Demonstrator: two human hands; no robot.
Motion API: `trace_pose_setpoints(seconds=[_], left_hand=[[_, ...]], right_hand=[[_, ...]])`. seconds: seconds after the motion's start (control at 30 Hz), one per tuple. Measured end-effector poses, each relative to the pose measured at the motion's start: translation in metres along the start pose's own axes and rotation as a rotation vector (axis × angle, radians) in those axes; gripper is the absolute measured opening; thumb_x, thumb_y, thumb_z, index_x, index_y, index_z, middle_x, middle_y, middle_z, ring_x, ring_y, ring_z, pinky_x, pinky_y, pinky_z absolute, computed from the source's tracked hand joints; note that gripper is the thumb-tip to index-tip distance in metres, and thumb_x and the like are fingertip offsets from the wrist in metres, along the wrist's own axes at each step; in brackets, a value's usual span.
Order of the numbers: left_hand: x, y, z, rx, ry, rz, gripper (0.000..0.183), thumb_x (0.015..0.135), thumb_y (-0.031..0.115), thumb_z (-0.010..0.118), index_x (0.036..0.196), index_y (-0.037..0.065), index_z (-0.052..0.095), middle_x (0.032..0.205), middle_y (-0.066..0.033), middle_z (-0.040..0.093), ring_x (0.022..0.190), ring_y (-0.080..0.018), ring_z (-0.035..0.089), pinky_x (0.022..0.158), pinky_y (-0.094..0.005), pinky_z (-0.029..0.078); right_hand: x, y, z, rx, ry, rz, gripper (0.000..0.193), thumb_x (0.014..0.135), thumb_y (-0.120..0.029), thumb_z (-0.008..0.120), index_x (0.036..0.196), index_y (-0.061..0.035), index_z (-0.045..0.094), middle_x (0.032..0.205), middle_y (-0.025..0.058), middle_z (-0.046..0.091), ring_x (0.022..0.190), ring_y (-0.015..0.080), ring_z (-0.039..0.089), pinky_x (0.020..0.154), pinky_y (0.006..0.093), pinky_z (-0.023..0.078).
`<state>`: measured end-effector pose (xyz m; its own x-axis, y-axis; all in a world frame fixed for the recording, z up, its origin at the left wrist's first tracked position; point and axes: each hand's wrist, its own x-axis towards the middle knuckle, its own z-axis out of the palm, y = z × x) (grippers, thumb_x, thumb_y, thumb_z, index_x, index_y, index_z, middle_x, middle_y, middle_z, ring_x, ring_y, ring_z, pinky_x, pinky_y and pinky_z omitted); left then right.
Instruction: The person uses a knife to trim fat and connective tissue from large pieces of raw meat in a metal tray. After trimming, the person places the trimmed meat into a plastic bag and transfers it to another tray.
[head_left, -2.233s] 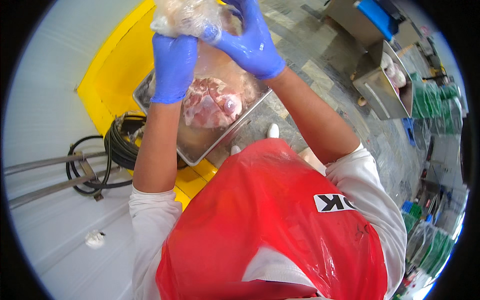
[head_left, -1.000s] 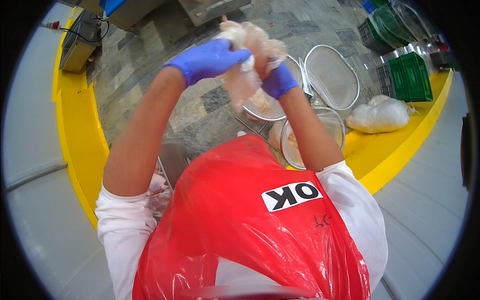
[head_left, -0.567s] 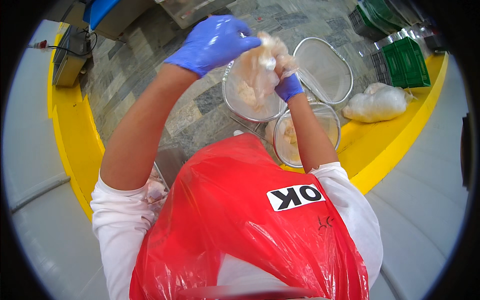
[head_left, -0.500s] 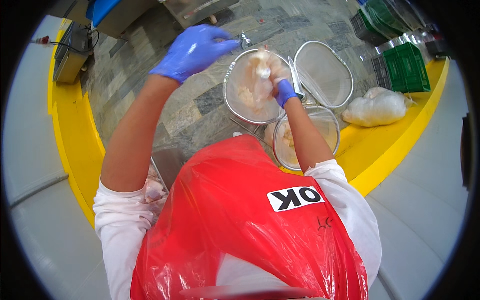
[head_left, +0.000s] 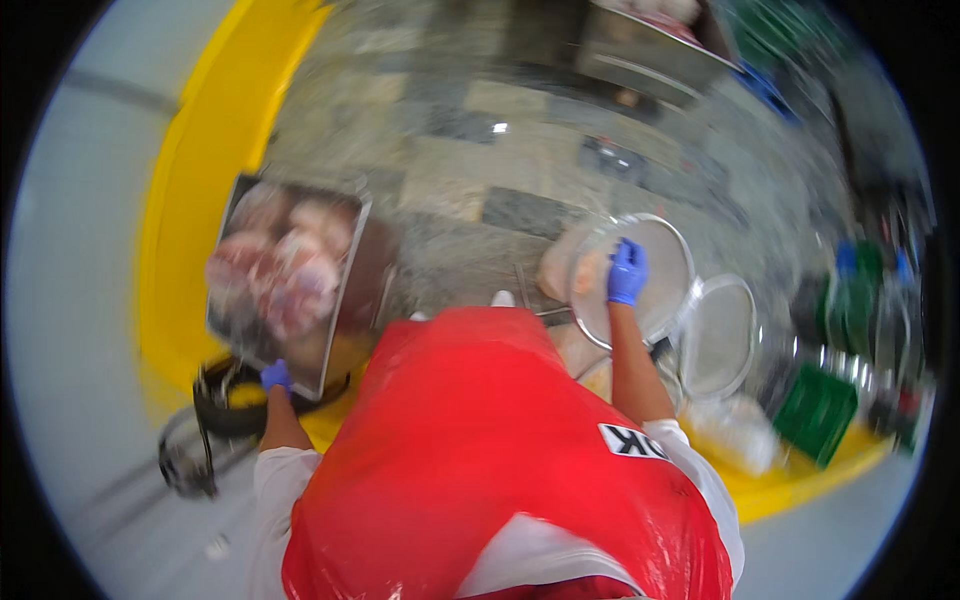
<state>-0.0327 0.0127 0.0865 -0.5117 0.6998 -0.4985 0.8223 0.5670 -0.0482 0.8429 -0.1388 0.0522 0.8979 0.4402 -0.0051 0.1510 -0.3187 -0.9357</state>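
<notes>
Raw meat pieces [head_left: 290,270], pink and pale, fill a deep metal bin [head_left: 345,290] on the left. My left hand [head_left: 277,376], in a blue glove, is at the bin's near rim; blur hides its fingers. In a matching glove, my right hand [head_left: 627,272] is over a round metal hoop [head_left: 690,260] lined with a clear bag. Its fingers look curled in, and I cannot make out anything in them. Some pale pieces show through the bag's left side.
Another lined hoop [head_left: 720,335] stands to the right, near a full clear bag [head_left: 735,430] and a green crate [head_left: 815,415]. Far right is a metal bin [head_left: 650,65] with meat. A yellow kerb [head_left: 190,220] edges the grey tiled floor [head_left: 440,180].
My view has swung left. My left hand has come down to the meat bin. My right hand no longer shows the pale pieces it was handling over the hoop.
</notes>
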Motion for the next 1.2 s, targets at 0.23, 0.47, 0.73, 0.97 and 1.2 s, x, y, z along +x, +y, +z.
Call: trace_pose_setpoints(seconds=[0.23, 0.47, 0.73, 0.97, 1.2], left_hand=[[-0.219, -0.193, 0.191, -0.402, 0.005, -0.666, 0.053, 0.100, 0.044, 0.050, 0.082, 0.000, 0.073, 0.078, -0.0157, 0.076, 0.074, -0.0303, 0.074, 0.073, -0.0421, 0.058], [-0.194, -0.069, 0.180, -0.857, 0.419, -0.487, 0.034, 0.095, 0.031, 0.056, 0.087, 0.001, 0.070, 0.081, -0.0181, 0.072, 0.073, -0.0328, 0.070, 0.070, -0.0461, 0.053], [0.009, -0.011, 0.110, -0.961, 0.421, -0.275, 0.038, 0.097, 0.034, 0.057, 0.101, -0.002, 0.072, 0.094, -0.0230, 0.073, 0.087, -0.0388, 0.070, 0.080, -0.0460, 0.053], [0.132, -0.013, 0.133, -1.379, 0.096, -0.473, 0.041, 0.104, 0.038, 0.055, 0.118, 0.002, 0.070, 0.104, -0.0094, 0.074, 0.089, -0.0206, 0.066, 0.081, -0.0381, 0.053], [0.153, 0.005, 0.123, -2.053, -0.322, -0.593, 0.049, 0.105, 0.050, 0.053, 0.130, 0.010, 0.066, 0.122, -0.0078, 0.070, 0.106, -0.0212, 0.067, 0.086, -0.0363, 0.055]], right_hand=[[0.014, -0.086, 0.161, -0.179, -0.495, -0.179, 0.018, 0.096, -0.015, 0.065, 0.104, -0.0022, 0.075, 0.089, 0.0133, 0.075, 0.076, 0.0184, 0.070, 0.073, 0.0338, 0.055], [-0.123, -0.153, 0.342, -0.497, -1.176, -0.442, 0.034, 0.093, -0.034, 0.067, 0.107, -0.0031, 0.075, 0.103, 0.0218, 0.075, 0.098, 0.0354, 0.073, 0.087, 0.0408, 0.055], [-0.284, -0.166, 0.500, -0.834, -1.603, -0.605, 0.040, 0.093, -0.035, 0.061, 0.116, -0.0036, 0.073, 0.113, 0.0235, 0.072, 0.107, 0.0397, 0.070, 0.094, 0.0441, 0.054], [-0.310, -0.130, 0.612, -0.567, -1.292, -0.184, 0.031, 0.094, -0.026, 0.059, 0.106, -0.0036, 0.077, 0.102, 0.0217, 0.074, 0.096, 0.0352, 0.073, 0.087, 0.0398, 0.055], [-0.326, -0.122, 0.655, -0.557, -1.279, 0.000, 0.037, 0.093, -0.030, 0.062, 0.109, 0.0005, 0.076, 0.105, 0.0181, 0.076, 0.095, 0.0255, 0.071, 0.089, 0.0366, 0.054]])
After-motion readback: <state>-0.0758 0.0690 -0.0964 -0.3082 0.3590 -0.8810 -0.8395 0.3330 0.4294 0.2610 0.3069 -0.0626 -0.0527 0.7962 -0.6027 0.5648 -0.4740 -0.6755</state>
